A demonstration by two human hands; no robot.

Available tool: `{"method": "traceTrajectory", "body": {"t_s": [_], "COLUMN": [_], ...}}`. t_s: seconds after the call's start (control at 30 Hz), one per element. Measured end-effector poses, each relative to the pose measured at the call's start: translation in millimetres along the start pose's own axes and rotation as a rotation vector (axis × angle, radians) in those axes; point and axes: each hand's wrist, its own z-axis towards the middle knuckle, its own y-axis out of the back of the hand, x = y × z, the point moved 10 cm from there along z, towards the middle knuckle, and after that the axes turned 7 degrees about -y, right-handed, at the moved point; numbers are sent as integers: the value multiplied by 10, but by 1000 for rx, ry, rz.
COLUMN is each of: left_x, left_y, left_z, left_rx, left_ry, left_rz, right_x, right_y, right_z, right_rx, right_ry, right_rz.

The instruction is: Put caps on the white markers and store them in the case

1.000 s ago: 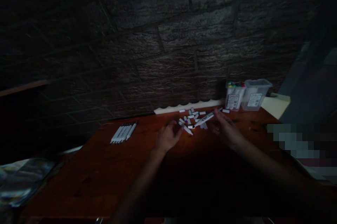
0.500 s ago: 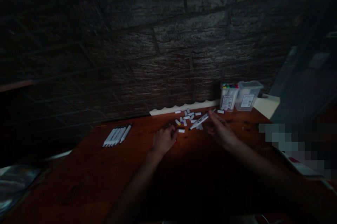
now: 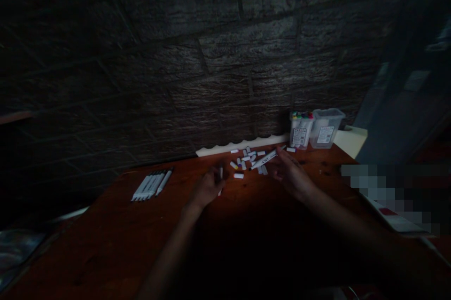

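Observation:
My left hand (image 3: 206, 189) is closed around a white marker (image 3: 220, 178) that sticks up out of the fist, just left of a scatter of loose marker caps (image 3: 246, 159) on the reddish wooden table (image 3: 105, 243). My right hand (image 3: 289, 173) pinches the end of a long white marker (image 3: 263, 160) that points left over the caps. A row of several capped markers (image 3: 151, 183) lies side by side at the table's left. The scene is very dark.
Two clear plastic tubs stand at the table's back right: one (image 3: 299, 130) holds markers with coloured tops, the other (image 3: 327, 127) looks mostly clear. A white scalloped strip (image 3: 239, 145) lies along the dark stone wall. A pale surface (image 3: 350, 142) lies to the right.
My left hand picked a marker out of the pile and drew it back to the left. My right hand kept its marker and stayed by the caps. The camera turned slightly right.

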Motion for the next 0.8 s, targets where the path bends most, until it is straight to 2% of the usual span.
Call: {"method": "traceTrajectory", "body": {"t_s": [0.1,0.2,0.33,0.43,0.53,0.8], "left_x": [-36,-199,-507,-655,-711,-783], "left_y": [-11,-107,-189,-278,-354,-313], "left_z": [16,6,-59,-119,-150,-151], "left_rx": [-24,37,130,219,279,263], "left_ry": [-31,-29,-71,-85,-84,-166], "left_rz": [-345,-745,-1011,-1112,-1149,-1211], "right_x": [-38,-40,22,28,10,-34], "right_y": [45,28,-13,-5,8,-68], "right_z": [4,-2,-18,-20,-18,-58], "right_rx": [-26,-5,30,13,-5,11], "right_ry": [-38,-42,11,10,-11,-65], "right_rz": [86,120,146,132,120,57]}}
